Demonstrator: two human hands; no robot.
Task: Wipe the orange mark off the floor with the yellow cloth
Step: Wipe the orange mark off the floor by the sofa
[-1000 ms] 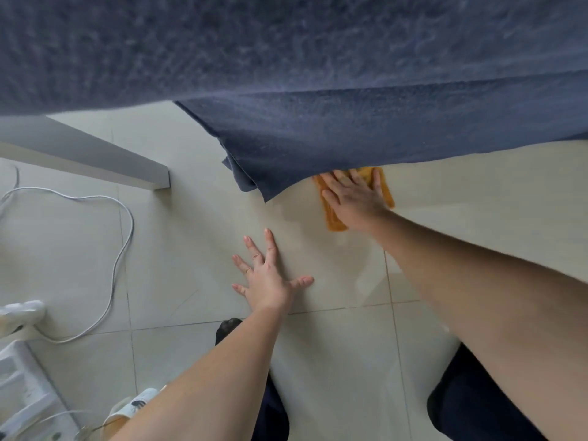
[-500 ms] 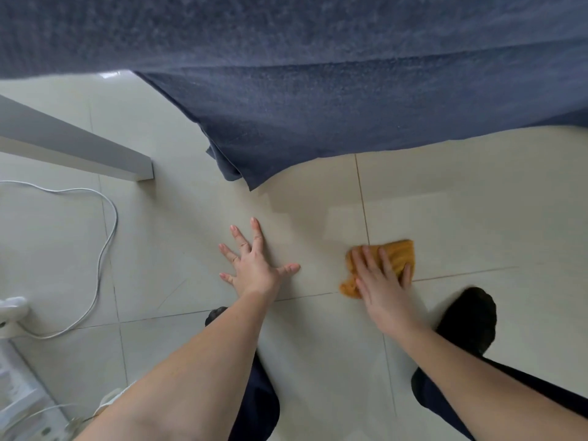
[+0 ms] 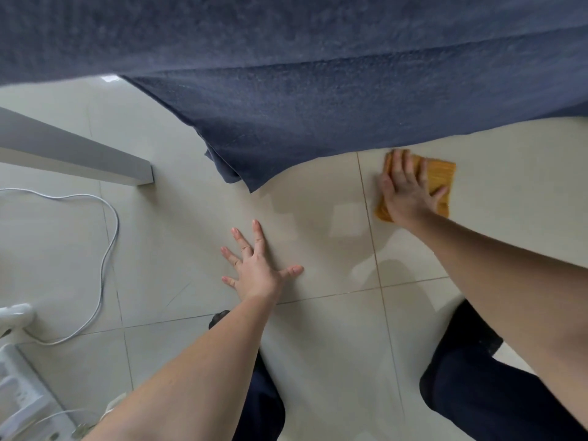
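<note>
Your left hand (image 3: pixel 257 268) is flat on the floor (image 3: pixel 318 345), fingers spread, gripping nothing, just bracing. Keep it planted so your weight stays off the wiping arm. A white cable (image 3: pixel 108 246) loops well off to its left, no concern. Ahead of that hand the dark blue shirt hem (image 3: pixel 286 138) hangs down and hides some tile. Your right hand (image 3: pixel 407 192) lies palm-down with fingers extended on the yellow cloth (image 3: pixel 440 176), pinning it to the tile, not clenched. The cloth sits under and just right of that hand, beyond the grout line. No orange mark is visible; probably under the cloth or already gone. Press evenly through the palm, stroke short, then lift a corner to check.
</note>
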